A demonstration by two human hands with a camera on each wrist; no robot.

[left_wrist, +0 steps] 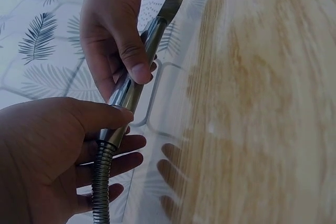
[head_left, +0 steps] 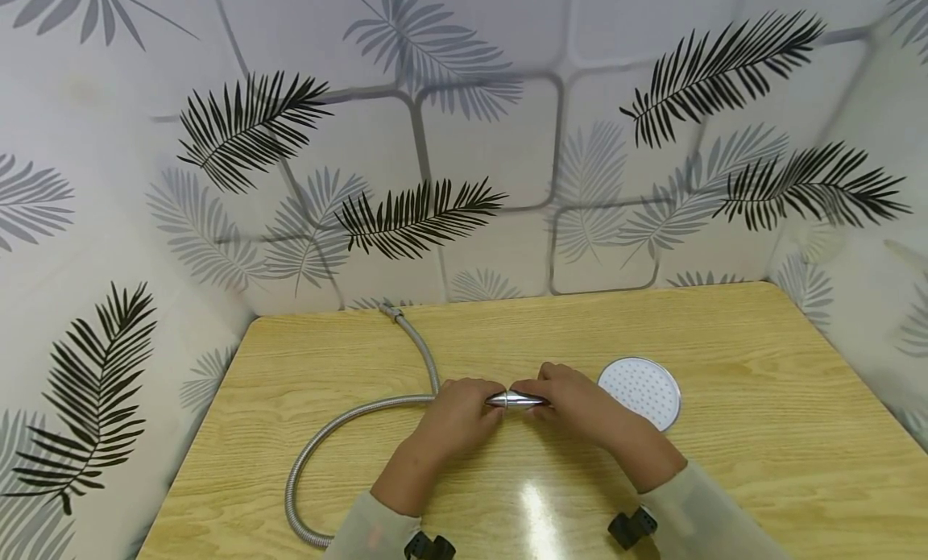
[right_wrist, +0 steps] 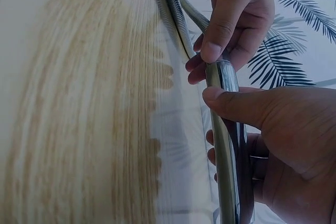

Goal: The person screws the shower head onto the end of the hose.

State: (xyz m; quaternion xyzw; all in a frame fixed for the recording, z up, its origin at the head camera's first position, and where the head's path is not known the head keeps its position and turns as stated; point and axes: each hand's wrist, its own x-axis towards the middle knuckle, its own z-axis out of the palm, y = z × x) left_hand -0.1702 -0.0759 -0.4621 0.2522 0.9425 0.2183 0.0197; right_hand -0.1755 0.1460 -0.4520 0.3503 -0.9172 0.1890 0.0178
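Note:
A chrome hand shower has a round white spray face (head_left: 640, 392) dotted with nozzles, at the right in the head view. My right hand (head_left: 580, 403) grips its chrome handle (right_wrist: 227, 145), thumb along one side and fingers round the other. At the handle's lower end, my left hand (head_left: 464, 415) pinches the metal connector of the shower hose (left_wrist: 101, 182) between thumb and fingers. Connector and handle end meet in line, with a thin seam between them. Part of the connector is hidden under my left fingers.
The ribbed hose loops over the left of the wooden table (head_left: 761, 383), its free end fitting (head_left: 391, 311) near the back edge. Leaf-patterned covering (head_left: 493, 141) rises behind and beside the table. Dark wrist straps (head_left: 632, 528) sit on both sleeves.

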